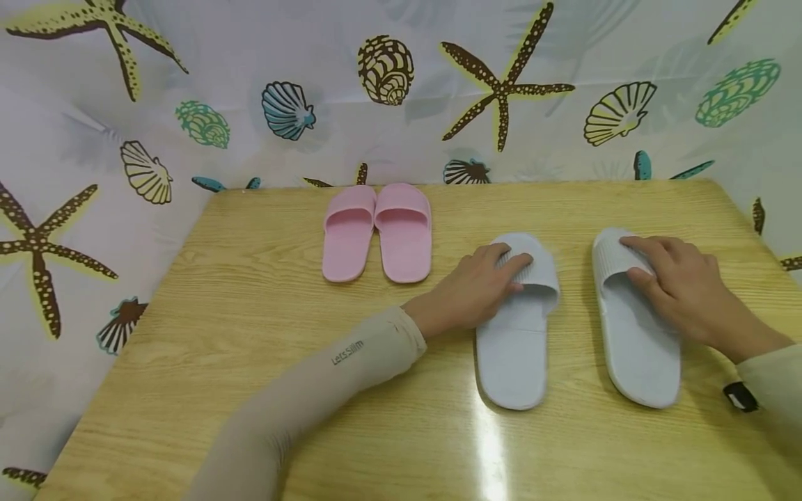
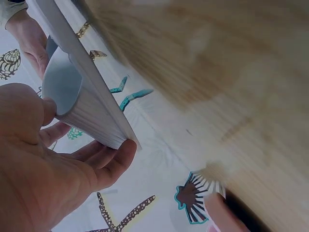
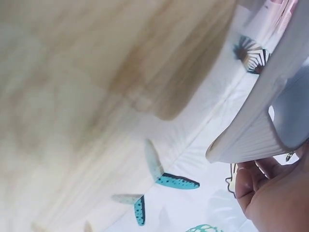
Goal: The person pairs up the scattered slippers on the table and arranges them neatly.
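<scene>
Two pale grey-white slide slippers with ribbed straps lie side by side at the right in the head view, toes pointing away. My left hand (image 1: 479,291) grips the left grey slipper (image 1: 514,365) at its strap, thumb at the strap's open edge and fingers over its front. My right hand (image 1: 689,292) holds the right grey slipper (image 1: 645,358) by its strap, thumb near the opening. In the left wrist view, fingertips (image 2: 126,149) touch the toe end. The right wrist view shows curled fingers (image 3: 245,186) against the ribbed strap (image 3: 256,140); part of that hand is cut off.
A pair of pink slippers, the left one (image 1: 347,254) and the right one (image 1: 407,254), stands near the back edge of the wooden table (image 1: 238,334). Behind hangs a white cloth (image 1: 238,42) printed with shells and starfish. A small black object (image 1: 741,396) is by my right sleeve.
</scene>
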{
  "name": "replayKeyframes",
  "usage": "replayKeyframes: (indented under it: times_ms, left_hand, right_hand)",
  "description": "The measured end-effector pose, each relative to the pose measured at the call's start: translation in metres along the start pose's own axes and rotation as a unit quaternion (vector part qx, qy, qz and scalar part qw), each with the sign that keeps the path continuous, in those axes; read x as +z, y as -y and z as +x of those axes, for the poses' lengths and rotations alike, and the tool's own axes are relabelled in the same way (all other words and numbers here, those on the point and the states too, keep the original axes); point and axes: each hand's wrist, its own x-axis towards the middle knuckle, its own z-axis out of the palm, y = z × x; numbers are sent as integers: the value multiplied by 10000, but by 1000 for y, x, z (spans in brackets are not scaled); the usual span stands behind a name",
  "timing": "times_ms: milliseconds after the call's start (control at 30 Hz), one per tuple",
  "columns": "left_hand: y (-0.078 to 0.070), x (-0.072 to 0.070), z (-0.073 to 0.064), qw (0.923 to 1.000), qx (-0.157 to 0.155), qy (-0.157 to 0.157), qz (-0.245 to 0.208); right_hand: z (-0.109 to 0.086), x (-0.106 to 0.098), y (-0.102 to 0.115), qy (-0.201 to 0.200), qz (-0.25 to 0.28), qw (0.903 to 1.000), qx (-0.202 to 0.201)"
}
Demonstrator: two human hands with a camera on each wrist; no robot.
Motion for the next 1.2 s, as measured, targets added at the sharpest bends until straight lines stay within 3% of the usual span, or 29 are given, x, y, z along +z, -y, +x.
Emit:
replayKeyframes:
  times_ms: [233,700,867,1200]
  left_hand:
    - [7,-2,-17,9999,-19,-119,-4]
    - [22,-5,-49,9994,-70,-321,-64]
    - [27,-6,-55,9983,-72,-566,-136]
    - [32,-8,-64,9974,-52,-686,-216]
  right_hand:
    - [4,4,18,-135,288,9991,-269]
    - [12,16,59,122,257,9991,-328]
    - [15,21,73,173,231,9988,-392]
    - [19,25,89,143,211,9977,-632]
